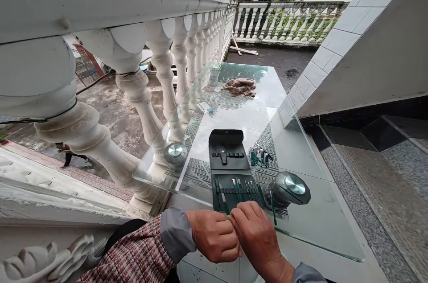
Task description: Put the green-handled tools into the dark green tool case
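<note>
My left hand [216, 235] is closed in a fist at the near edge of the glass table. My right hand [256, 235] meets it, fingers curled and pinched against the left thumb side. Whatever may be between them is hidden by the fingers. Just beyond my hands lies an unfolded black tool case [230, 166], with several slim green-handled metal tools [238, 187] in its loops. To its right rests a small pile of nail clippers [260, 157] and similar tools. A thin green tool [273, 209] leans by the right table support [290, 188].
The glass tabletop [314, 211] has another round metal-capped support [175, 153] at left. A crumpled brown cloth [240, 87] and a small white-and-blue box [205, 108] lie farther back. A white balustrade [133, 82] runs along the left; granite steps [384, 176] stand at right.
</note>
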`<action>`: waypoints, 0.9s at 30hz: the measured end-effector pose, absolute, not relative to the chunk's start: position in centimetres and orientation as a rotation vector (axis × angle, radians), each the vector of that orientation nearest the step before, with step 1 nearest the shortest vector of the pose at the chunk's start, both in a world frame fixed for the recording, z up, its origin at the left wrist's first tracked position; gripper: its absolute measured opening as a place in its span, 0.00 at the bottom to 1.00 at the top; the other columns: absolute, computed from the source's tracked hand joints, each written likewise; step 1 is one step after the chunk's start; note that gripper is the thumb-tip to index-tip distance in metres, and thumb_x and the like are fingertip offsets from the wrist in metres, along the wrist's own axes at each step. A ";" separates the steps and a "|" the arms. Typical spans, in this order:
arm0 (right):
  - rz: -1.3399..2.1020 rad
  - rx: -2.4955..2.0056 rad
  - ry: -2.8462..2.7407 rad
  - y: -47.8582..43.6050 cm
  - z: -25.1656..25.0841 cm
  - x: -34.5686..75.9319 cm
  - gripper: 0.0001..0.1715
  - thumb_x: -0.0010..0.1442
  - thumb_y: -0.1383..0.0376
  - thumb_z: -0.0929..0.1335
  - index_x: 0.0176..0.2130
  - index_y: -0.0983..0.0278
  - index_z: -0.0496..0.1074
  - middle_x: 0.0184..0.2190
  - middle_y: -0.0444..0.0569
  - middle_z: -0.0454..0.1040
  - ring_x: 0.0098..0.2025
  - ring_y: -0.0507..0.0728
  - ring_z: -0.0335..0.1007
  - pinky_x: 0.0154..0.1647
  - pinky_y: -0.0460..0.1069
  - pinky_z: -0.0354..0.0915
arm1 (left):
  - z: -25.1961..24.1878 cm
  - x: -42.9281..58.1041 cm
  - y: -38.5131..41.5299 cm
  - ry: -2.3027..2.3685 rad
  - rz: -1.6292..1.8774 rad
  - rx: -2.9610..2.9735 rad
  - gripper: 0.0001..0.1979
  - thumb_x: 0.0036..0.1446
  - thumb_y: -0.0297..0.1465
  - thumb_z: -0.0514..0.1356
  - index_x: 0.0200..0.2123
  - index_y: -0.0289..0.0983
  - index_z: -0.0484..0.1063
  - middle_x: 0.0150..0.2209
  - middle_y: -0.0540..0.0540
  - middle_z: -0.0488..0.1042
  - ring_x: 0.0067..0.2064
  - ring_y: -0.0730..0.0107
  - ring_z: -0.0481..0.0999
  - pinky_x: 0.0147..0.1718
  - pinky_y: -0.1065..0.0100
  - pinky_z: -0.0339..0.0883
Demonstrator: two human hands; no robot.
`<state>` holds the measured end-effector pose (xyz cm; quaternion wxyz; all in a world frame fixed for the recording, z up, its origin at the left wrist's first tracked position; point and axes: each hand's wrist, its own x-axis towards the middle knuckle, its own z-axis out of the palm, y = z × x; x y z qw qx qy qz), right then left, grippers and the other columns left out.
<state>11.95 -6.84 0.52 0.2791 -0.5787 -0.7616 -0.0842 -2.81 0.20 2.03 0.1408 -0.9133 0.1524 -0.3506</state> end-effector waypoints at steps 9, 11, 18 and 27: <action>-0.175 -1.543 -2.034 -5.5 0.1 11.6 0.10 0.61 0.69 0.61 0.28 0.63 0.65 0.30 0.49 0.67 0.35 0.55 0.58 0.36 0.49 0.53 | 1.6 -2.8 0.1 0.483 -0.869 -2.690 0.14 0.58 0.32 0.59 0.21 0.35 0.66 0.20 0.51 0.62 0.20 0.75 0.60 0.17 0.69 0.53; -0.154 -1.552 -2.027 -5.4 0.0 11.6 0.10 0.61 0.68 0.61 0.27 0.63 0.65 0.29 0.48 0.67 0.34 0.55 0.58 0.36 0.49 0.53 | 1.7 -2.8 0.0 0.456 -0.890 -2.685 0.14 0.58 0.32 0.59 0.21 0.35 0.66 0.21 0.51 0.62 0.20 0.75 0.61 0.18 0.69 0.54; -0.026 -1.580 -1.987 -5.0 0.4 11.5 0.07 0.60 0.67 0.62 0.31 0.63 0.68 0.31 0.49 0.68 0.35 0.56 0.59 0.36 0.50 0.54 | 1.7 -2.6 -0.2 0.425 -1.061 -2.623 0.14 0.57 0.31 0.59 0.20 0.35 0.65 0.20 0.51 0.61 0.21 0.74 0.61 0.19 0.68 0.56; 0.052 -1.580 -1.983 -4.9 0.9 11.5 0.07 0.59 0.68 0.63 0.33 0.62 0.70 0.32 0.49 0.68 0.37 0.56 0.58 0.37 0.50 0.53 | 1.2 -2.3 -0.2 0.487 -1.067 -2.595 0.14 0.57 0.31 0.58 0.20 0.35 0.66 0.21 0.50 0.62 0.21 0.73 0.61 0.20 0.67 0.57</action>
